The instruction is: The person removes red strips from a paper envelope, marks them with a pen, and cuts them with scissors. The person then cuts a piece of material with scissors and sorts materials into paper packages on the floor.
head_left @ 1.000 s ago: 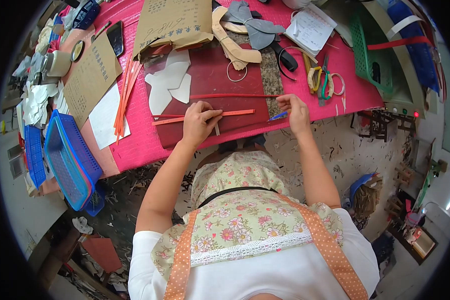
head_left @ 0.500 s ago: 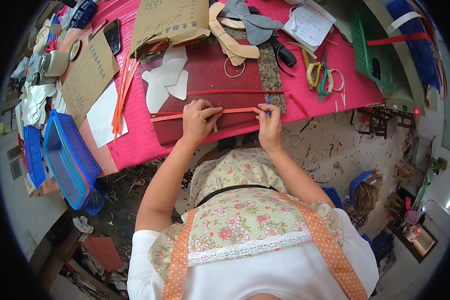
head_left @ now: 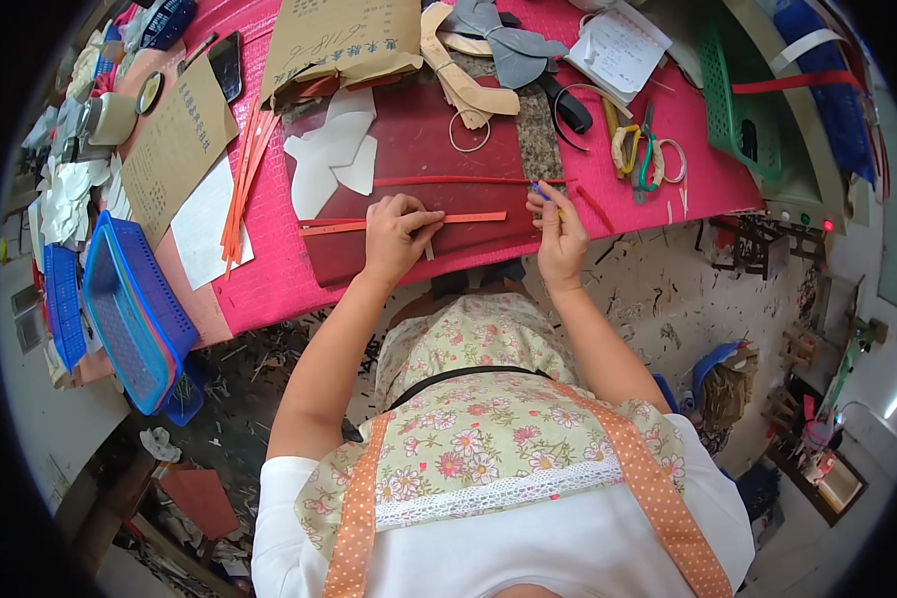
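My left hand (head_left: 401,239) is closed, with its fingertips pinching an orange strip (head_left: 476,217) against a dark red board (head_left: 468,257). A small pale piece sticks out beneath those fingers, too small to name. To the right of the strip's end, my right hand (head_left: 563,244) grips a slim pen (head_left: 537,187) with a blue tip, clear of the strip. A longer red strip (head_left: 439,180) lies across the board above both hands. White cut pieces (head_left: 334,149) rest at the board's upper left.
Orange strips (head_left: 249,184) lie on the pink tabletop (head_left: 269,289) at left, near blue baskets (head_left: 135,309). Brown paper envelopes (head_left: 344,40), beige cut pieces (head_left: 480,98), scissors (head_left: 650,159) and a green basket (head_left: 728,110) stand farther back. Scraps litter the floor.
My right hand has left the orange strip's end and moved to the right, with the pen tilting over. The left hand stays in place on the strip.
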`<state>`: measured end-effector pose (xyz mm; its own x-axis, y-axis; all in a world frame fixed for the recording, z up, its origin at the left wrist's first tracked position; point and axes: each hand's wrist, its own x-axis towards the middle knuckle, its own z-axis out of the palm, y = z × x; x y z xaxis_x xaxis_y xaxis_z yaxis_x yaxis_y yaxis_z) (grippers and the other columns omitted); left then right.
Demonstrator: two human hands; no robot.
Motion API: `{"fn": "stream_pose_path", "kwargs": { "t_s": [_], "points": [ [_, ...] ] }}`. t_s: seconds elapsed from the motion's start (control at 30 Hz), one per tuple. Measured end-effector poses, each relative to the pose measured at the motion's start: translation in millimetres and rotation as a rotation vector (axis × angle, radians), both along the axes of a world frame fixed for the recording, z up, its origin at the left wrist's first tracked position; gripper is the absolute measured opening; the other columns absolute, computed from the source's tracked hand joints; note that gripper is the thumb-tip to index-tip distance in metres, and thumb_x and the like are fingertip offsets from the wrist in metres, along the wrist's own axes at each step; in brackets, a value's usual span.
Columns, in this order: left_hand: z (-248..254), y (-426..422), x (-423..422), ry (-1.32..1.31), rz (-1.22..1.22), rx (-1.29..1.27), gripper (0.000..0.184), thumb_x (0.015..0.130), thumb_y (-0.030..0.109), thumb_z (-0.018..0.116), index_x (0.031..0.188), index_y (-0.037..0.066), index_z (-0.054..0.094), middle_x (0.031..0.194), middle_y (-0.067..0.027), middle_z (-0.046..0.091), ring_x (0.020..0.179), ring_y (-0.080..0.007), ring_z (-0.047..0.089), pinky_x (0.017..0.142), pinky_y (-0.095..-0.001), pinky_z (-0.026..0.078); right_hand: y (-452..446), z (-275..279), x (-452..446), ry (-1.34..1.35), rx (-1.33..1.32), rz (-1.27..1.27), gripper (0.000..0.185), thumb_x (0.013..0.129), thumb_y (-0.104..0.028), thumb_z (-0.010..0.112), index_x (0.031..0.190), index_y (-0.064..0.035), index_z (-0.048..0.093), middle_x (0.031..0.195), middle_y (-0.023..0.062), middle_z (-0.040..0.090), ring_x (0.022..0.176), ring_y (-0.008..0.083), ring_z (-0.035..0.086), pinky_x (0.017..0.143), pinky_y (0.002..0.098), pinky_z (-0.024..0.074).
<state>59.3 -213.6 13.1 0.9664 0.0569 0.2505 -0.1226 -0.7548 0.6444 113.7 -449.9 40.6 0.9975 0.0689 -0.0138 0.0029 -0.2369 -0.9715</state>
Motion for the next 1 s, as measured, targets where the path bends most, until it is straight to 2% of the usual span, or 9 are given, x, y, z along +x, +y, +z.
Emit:
{"fn": "stream_pose_path", "kwargs": {
  "t_s": [0.13, 0.2, 0.33, 0.4, 0.43, 0.6, 0.87, 1.0],
  "points": [
    [1, 0, 1, 0.000, 0.003, 0.012, 0.015, 0.069, 0.017, 0.077, 0.084, 0.018, 0.075, 0.079, 0.0025, 0.056, 0.076, -0.0173, 0.053, 0.071, -0.0332, 0.037, 5, -6, 3, -0.079, -0.040, -0.008, 0.019, 0.096, -0.009, 0.051, 0.111, 0.0003, 0.057, 0.095, 0.0109, 0.068, 0.087, 0.0165, 0.067, 0.070, 0.0252, 0.0532],
    [-1, 0, 0, 0.007, 0.013, 0.009, 0.015, 0.069, 0.017, 0.077, 0.084, 0.018, 0.075, 0.079, 0.0025, 0.056, 0.076, -0.0172, 0.053, 0.072, -0.0332, 0.037, 7, -6, 3, 0.050, 0.077, 0.014, 0.013, 0.094, -0.006, 0.053, 0.104, 0.0015, 0.058, 0.087, 0.0096, 0.068, 0.083, 0.0171, 0.068, 0.070, 0.0258, 0.0548],
    [-4, 0, 0, 0.020, 0.026, -0.011, 0.012, 0.070, 0.020, 0.076, 0.082, 0.019, 0.074, 0.080, 0.0030, 0.056, 0.079, -0.0186, 0.053, 0.073, -0.0349, 0.037, 19, 1, 3, 0.088, 0.052, 0.100, 0.010, 0.092, -0.010, 0.057, 0.096, -0.0009, 0.059, 0.082, 0.0080, 0.068, 0.074, 0.0167, 0.068, 0.065, 0.0269, 0.0537],
    [-4, 0, -1, 0.021, 0.030, -0.016, 0.012, 0.070, 0.020, 0.076, 0.082, 0.019, 0.074, 0.080, 0.0030, 0.056, 0.079, -0.0185, 0.053, 0.073, -0.0350, 0.037, 30, 6, 2, -0.126, -0.305, 0.270, 0.012, 0.089, -0.016, 0.062, 0.094, -0.0042, 0.060, 0.079, 0.0082, 0.067, 0.068, 0.0174, 0.066, 0.061, 0.0290, 0.0514],
    [-3, -1, -1, 0.020, 0.031, -0.020, 0.012, 0.070, 0.020, 0.076, 0.081, 0.019, 0.074, 0.080, 0.0030, 0.057, 0.079, -0.0185, 0.053, 0.073, -0.0350, 0.037, 37, 7, 0, -0.165, -0.277, 0.271, 0.013, 0.087, -0.019, 0.064, 0.091, -0.0066, 0.061, 0.077, 0.0088, 0.065, 0.064, 0.0207, 0.064, 0.059, 0.0313, 0.0491],
    [-3, 0, -1, 0.008, 0.034, -0.020, 0.015, 0.069, 0.018, 0.077, 0.084, 0.019, 0.074, 0.079, 0.0030, 0.056, 0.078, -0.0172, 0.052, 0.073, -0.0337, 0.036, 44, -2, -1, -0.161, -0.317, 0.294, 0.011, 0.088, -0.016, 0.062, 0.090, -0.0056, 0.060, 0.081, 0.0093, 0.064, 0.068, 0.0228, 0.064, 0.060, 0.0322, 0.0489],
    [-1, 0, -1, -0.004, 0.044, -0.025, 0.011, 0.070, 0.019, 0.076, 0.080, 0.018, 0.073, 0.079, 0.0028, 0.057, 0.079, -0.0184, 0.054, 0.073, -0.0346, 0.037, 45, -5, -1, -0.203, -0.347, 0.312, 0.009, 0.087, -0.013, 0.061, 0.089, -0.0053, 0.059, 0.084, 0.0090, 0.063, 0.070, 0.0255, 0.063, 0.060, 0.0338, 0.0489],
    [-3, 1, -2, 0.002, 0.038, -0.036, 0.015, 0.069, 0.018, 0.076, 0.084, 0.019, 0.074, 0.080, 0.0027, 0.056, 0.079, -0.0179, 0.052, 0.073, -0.0339, 0.036, 44, -3, -4, -0.337, -0.445, 0.376, 0.007, 0.087, -0.013, 0.061, 0.088, -0.0062, 0.059, 0.084, 0.0080, 0.063, 0.069, 0.0271, 0.063, 0.059, 0.0348, 0.0494]
  ]
}}
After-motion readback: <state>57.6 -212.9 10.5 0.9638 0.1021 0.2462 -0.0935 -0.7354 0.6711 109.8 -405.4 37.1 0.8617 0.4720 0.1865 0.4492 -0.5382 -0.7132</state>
